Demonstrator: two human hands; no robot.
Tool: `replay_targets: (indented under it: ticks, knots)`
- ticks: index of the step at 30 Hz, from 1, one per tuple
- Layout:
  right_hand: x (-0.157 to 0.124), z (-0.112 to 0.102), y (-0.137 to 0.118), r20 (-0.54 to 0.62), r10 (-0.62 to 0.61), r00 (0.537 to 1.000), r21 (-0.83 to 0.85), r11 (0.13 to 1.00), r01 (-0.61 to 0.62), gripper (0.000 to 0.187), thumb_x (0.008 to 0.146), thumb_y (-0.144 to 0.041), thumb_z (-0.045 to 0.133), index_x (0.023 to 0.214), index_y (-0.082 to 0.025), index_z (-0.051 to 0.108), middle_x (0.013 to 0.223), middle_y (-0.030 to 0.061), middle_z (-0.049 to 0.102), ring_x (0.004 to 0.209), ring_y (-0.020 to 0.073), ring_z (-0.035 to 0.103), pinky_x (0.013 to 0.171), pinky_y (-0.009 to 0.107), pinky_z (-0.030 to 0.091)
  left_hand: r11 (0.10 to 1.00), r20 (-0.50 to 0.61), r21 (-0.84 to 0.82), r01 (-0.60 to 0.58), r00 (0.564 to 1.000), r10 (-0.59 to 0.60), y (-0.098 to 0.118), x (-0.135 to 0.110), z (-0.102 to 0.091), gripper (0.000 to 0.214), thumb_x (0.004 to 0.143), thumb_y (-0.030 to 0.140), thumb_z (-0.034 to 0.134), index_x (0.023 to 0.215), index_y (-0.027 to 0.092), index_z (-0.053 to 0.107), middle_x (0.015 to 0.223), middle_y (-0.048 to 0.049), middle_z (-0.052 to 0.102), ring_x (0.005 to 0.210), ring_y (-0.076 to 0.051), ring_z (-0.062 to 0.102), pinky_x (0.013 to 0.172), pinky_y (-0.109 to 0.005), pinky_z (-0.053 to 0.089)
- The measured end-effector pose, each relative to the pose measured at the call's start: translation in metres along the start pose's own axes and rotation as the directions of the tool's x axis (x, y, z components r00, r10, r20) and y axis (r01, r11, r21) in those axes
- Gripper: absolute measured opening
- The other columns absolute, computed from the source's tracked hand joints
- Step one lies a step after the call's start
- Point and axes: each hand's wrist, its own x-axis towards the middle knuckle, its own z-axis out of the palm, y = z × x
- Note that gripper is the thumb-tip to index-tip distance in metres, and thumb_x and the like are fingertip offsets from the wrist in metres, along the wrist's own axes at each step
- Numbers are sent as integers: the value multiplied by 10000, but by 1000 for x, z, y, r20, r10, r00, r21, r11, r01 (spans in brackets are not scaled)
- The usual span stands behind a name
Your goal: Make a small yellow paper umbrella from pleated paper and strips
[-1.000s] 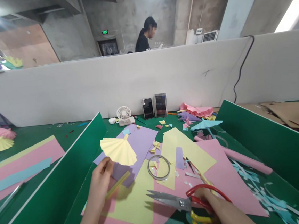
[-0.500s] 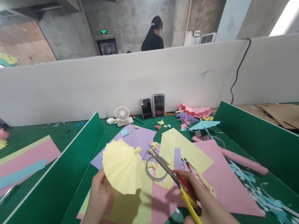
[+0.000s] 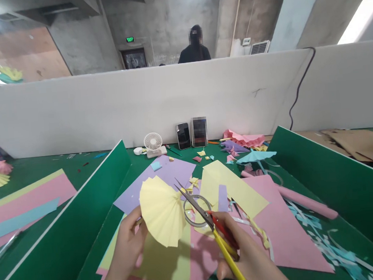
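Note:
My left hand [image 3: 131, 238] pinches the left edge of a pleated yellow paper umbrella top [image 3: 162, 212], its folds fanning out from a small tip on the right. In my right hand [image 3: 242, 252] is a pair of scissors [image 3: 197, 208] with yellow and red handles. The blades are slightly apart, and their points reach up beside the umbrella's tip; I cannot tell whether they touch it. Behind the scissors lies a roll of clear tape [image 3: 187, 218] among small yellow paper scraps [image 3: 193, 183]. Yellow, pink and purple sheets [image 3: 172, 171] spread beneath my hands.
Green dividers [image 3: 91, 209] flank the work space. At the back stand a small white fan [image 3: 153, 142] and two phones [image 3: 183, 136]. A blue paper umbrella [image 3: 256, 155], a pink paper roll [image 3: 309, 201] and blue strips [image 3: 336, 249] lie right. A person [image 3: 194, 47] is beyond the partition.
My left hand has carried the yellow umbrella top to the right. The scissors have moved left and up, bringing their points close to its tip. The person behind has turned to face this way.

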Motion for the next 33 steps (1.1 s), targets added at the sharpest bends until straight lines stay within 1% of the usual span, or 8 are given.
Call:
replay_targets:
  ticks: [3,8,11,16,24,27,29,33]
  knots:
    - [1,-1,-3,13,13,1000,2,1000,-13,602,497,-171,717,1018,-239,423,599,-94,429,500,102,488,474,188,404,999,11,47,-3,1000,3,-1,1,0,163,726,318,512,735,194,617,708,-32,610,630,-175,528,596,-275,451]
    - [4,-3,-2,61,-30,998,-10,999,31,551,526,-278,713,993,-232,424,634,-74,449,509,118,497,516,224,444,994,-19,108,-7,1000,9,-4,1,-1,227,728,342,493,553,199,482,554,8,467,581,-163,474,550,-265,424]
    - [5,-4,-2,66,-29,997,-21,999,30,533,538,-322,693,986,-232,419,659,-62,459,538,129,504,523,230,444,994,-26,113,0,1000,3,-1,0,0,243,725,350,490,533,204,463,533,11,441,572,-165,464,533,-262,411]
    - [6,-4,-7,51,-1,999,-52,999,3,577,470,-367,689,953,-224,408,612,-58,458,546,151,483,495,236,419,994,-14,108,-19,1000,20,6,1,1,264,732,362,482,519,207,463,513,17,422,525,-147,416,537,-262,403]
    - [3,-4,-11,36,28,999,-55,998,-26,584,440,-260,677,955,-217,404,594,-71,446,528,117,401,468,198,336,990,-11,140,-18,1000,20,7,1,2,279,741,372,471,514,211,463,518,18,422,518,-145,393,536,-256,390]
    - [3,-4,-9,17,73,997,-27,997,-72,664,429,-199,701,1022,-222,404,587,-83,457,469,99,403,425,186,320,990,-10,142,-15,1000,16,7,0,2,283,740,384,472,516,212,461,520,16,419,521,-147,390,536,-257,387]
    - [3,-5,-8,-7,57,998,-23,998,-57,689,418,-174,715,1040,-224,423,597,-82,474,465,96,413,421,183,332,990,-14,138,-6,1000,8,7,0,2,283,735,395,476,519,212,464,521,13,420,522,-150,389,533,-256,384]
    - [3,-4,-12,-49,-12,999,-55,998,10,611,397,-202,737,957,-218,493,622,-66,491,541,121,460,468,193,390,992,-14,128,3,1000,-1,6,0,2,288,730,399,479,511,213,449,515,15,405,520,-148,380,527,-252,382]
